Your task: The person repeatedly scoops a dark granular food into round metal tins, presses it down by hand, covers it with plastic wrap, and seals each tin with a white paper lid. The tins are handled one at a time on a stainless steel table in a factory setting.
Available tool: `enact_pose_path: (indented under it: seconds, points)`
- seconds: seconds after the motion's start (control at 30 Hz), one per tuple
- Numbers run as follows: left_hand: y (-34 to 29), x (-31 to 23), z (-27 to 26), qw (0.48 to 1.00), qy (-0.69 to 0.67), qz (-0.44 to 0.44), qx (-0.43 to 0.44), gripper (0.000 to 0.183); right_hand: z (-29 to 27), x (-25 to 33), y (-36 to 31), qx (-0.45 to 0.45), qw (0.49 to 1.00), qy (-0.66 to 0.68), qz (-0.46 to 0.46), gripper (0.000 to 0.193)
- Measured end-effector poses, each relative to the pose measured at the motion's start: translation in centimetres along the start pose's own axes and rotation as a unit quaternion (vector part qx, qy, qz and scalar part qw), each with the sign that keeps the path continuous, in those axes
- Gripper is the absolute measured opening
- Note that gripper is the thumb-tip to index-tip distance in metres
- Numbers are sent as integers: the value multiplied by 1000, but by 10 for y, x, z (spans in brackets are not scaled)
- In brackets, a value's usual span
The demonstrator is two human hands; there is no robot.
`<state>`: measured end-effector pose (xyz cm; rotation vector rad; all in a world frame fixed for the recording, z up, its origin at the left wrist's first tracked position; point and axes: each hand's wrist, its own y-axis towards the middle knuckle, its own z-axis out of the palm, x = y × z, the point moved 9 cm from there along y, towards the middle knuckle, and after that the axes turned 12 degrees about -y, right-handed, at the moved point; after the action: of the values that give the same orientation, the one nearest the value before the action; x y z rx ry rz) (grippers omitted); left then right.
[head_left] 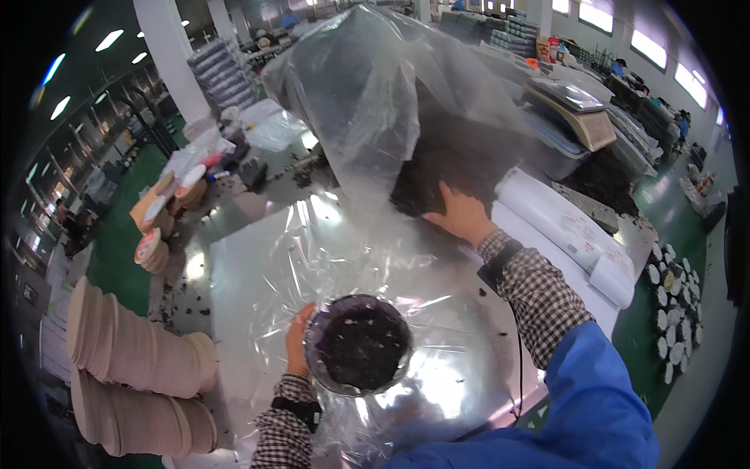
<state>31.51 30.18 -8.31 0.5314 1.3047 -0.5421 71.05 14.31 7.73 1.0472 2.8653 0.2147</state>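
Pot (355, 306) is gripped on its left by the left hand (298, 341). Right hand (462, 218) is splayed beyond the pot, maybe touching the dark heap (457, 160), kinda blurry.

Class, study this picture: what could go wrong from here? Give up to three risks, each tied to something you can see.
Only the left grip is at the pot, so it might tip and spill its dark crumbs.
The clear sheet drapes over part of the dark heap beside the right grip, so it could sag and get in the way.
The white roll lies beside the heap, so loose crumbs could dirty it.
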Motion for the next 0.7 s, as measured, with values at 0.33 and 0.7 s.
enact_pose_path:
  seconds: [0.33, 0.7]
  points:
    - [-8, -75, -4, 979, 182, 56, -69, 33, 9, -37, 16, -47, 978, 205, 4, 64]
    - [-127, -145, 149, 826, 382, 322, 262, 32, 0, 7, 11, -97, 993, 64, -13, 46]
